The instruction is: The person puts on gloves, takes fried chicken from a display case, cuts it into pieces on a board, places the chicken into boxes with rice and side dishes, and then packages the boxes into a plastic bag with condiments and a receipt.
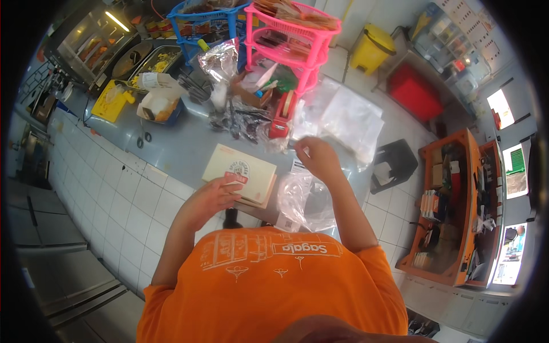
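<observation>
A cream cardboard food box [251, 165] with a printed logo and a red patch lies closed on the metal table before me. My left hand [216, 193] rests on its near left corner, fingers spread over the lid; the thumb is hidden. To the right of the box, my right hand [317, 156] is raised with thumb and forefinger brought together. Whether something small sits between those fingertips is unclear. Just beyond that hand stands a red tape dispenser [281, 124]. Below it lies a clear plastic bag [306, 203], with a printed paper slip [297, 165] partly under the plastic.
Wrapped black plastic cutlery [240, 122] lies beyond the box. Clear bags [351, 118] cover the table's right side. A pink rack [296, 60] and blue rack [206, 19] stand behind. An open food box [158, 105] and yellow cutting board [109, 105] sit left. A black stool [394, 165] stands right.
</observation>
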`<state>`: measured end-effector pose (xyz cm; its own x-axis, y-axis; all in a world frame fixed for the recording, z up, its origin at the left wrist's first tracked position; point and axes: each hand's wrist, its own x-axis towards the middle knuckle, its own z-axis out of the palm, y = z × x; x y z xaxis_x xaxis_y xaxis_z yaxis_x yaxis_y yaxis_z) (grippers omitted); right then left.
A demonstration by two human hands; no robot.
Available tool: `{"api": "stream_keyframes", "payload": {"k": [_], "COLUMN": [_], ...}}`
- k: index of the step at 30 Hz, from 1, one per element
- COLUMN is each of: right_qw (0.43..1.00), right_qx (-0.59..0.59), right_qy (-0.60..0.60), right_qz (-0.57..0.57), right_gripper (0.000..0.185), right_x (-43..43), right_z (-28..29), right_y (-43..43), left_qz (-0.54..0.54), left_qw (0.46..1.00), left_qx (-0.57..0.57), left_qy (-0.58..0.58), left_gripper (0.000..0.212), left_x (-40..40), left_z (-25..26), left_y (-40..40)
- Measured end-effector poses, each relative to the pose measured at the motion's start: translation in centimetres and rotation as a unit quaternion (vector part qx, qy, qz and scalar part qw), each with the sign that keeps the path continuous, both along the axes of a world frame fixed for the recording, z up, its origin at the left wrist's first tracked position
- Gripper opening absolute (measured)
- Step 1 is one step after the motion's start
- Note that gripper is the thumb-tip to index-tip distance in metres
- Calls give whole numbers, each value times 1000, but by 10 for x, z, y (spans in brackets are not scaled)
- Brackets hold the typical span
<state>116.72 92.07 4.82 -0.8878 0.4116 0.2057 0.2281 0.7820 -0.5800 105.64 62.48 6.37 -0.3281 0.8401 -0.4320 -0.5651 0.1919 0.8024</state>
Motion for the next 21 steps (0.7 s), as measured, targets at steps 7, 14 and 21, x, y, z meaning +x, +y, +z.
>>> {"api": "stream_keyframes", "payload": {"k": [7, 14, 21], "right_qw": [938, 918, 991], "right_qx": [347, 356, 81], "right_qy": [20, -175, -15], "right_qz": [3, -4, -107], "right_gripper": [14, 58, 32], "right_x": [-193, -249, -243], "right_z": [-37, -26, -53], "right_y": [18, 20, 67], "left_qz": [34, 91, 134], "left_qw": [998, 995, 988], "left_qx": [-3, -3, -16], "left_qy": [-43, -48, -79], "left_gripper": [49, 47, 44], "left_x": [-38, -88, -124], "left_z": [-2, -16, -25], "left_y": [-33, -82, -105]}}
